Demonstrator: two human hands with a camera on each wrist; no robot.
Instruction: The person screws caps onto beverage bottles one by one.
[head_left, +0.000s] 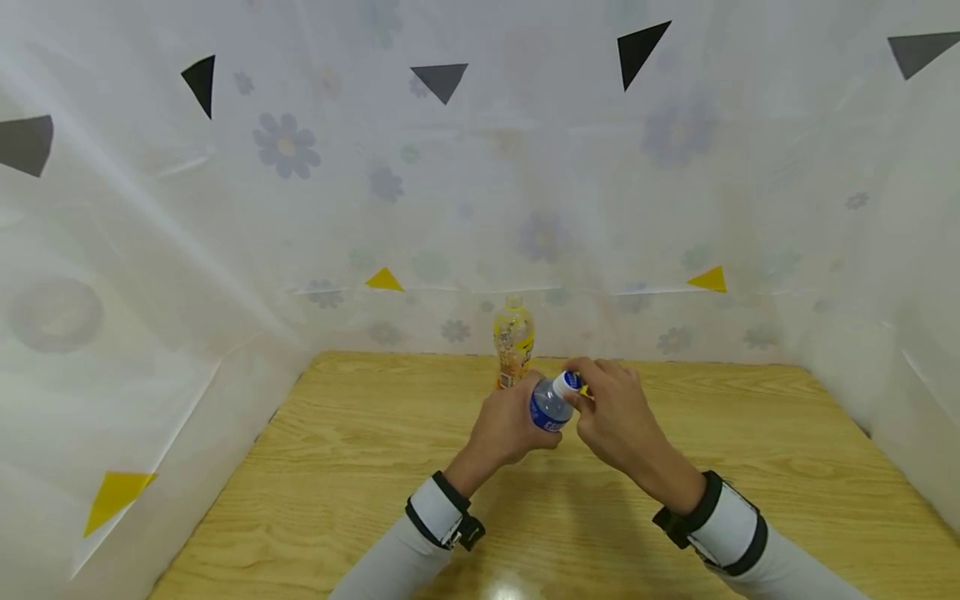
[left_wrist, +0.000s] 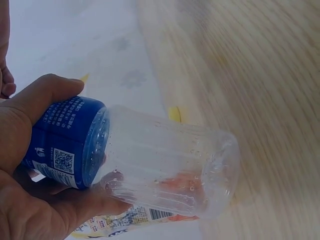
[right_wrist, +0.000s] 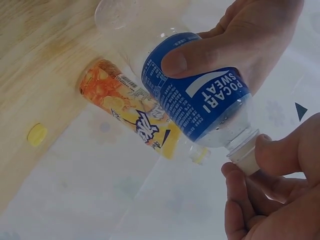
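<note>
My left hand point(head_left: 510, 423) grips a clear plastic drink bottle point(head_left: 551, 405) around its blue label point(right_wrist: 200, 92), which reads Pocari Sweat. Droplets cling inside its see-through lower part point(left_wrist: 160, 160). The bottle is tilted, its neck pointing toward my right hand point(head_left: 617, 417). Thumb and fingers of that hand pinch the white cap point(right_wrist: 245, 155) on the neck; the cap's top is blue in the head view. Just behind my left hand stands a second bottle point(head_left: 514, 337) with a yellow and orange label. Its mouth has no cap, and its base is hidden by my hand in the head view.
A loose yellow cap point(right_wrist: 37, 134) lies on the wooden table point(head_left: 360, 442), beyond the hands. White sheeting point(head_left: 480, 192) with printed flowers and taped triangles hangs behind the table and along both sides.
</note>
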